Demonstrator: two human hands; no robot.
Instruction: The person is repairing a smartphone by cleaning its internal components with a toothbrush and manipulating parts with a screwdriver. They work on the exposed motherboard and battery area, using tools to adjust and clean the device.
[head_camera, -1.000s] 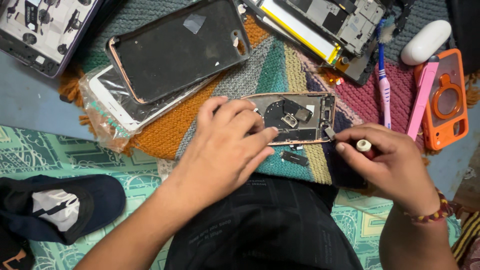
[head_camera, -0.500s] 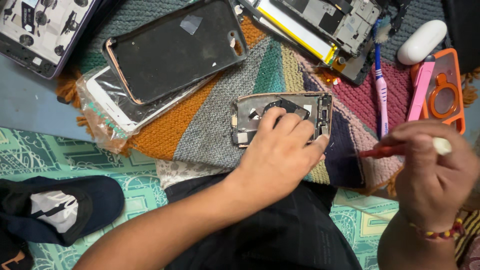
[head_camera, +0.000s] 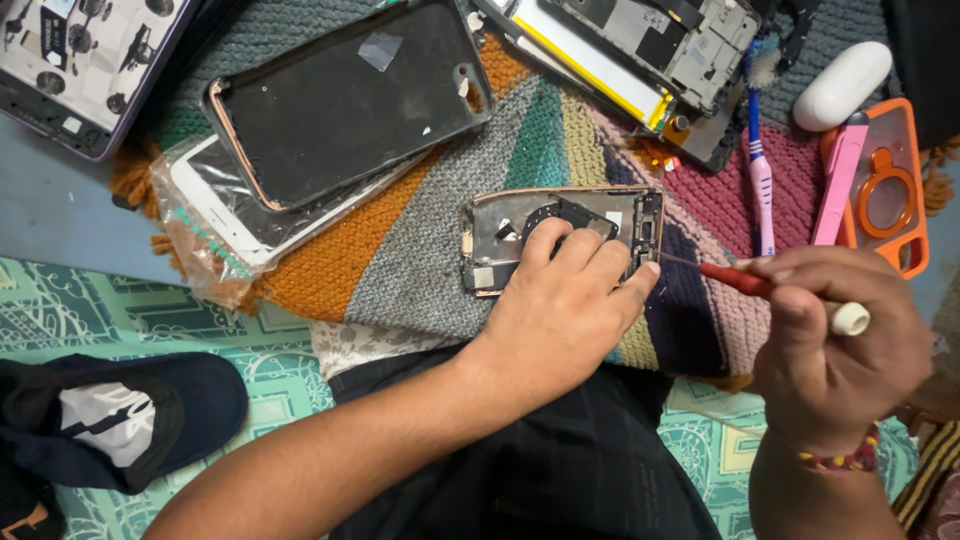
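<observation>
**Opened phone frame pinned flat, screwdriver at its right edge**

Gutted phone frame (head_camera: 560, 238) lying on striped knitted mat (head_camera: 420, 250), mid-picture. Left hand (head_camera: 565, 300) palm down, fingers spread over frame's lower half, pressing, not gripping. Right hand (head_camera: 835, 345) fisted tight around red screwdriver (head_camera: 735, 280), shaft level, tip touching frame's right edge. Frame interior partly hidden under fingers; small parts unclear. Beyond: black phone back (head_camera: 350, 100), pink toothbrush (head_camera: 762, 170), orange case (head_camera: 885, 190), green patterned floor covering (head_camera: 130, 310).

Clear plastic bag (head_camera: 215, 235) holding a white phone screen (head_camera: 225, 205), left on the knitted mat (head_camera: 420, 250); dark rectangular phone panel (head_camera: 350, 100) overlapping it, small grey sticker (head_camera: 380, 50) near top.
</observation>
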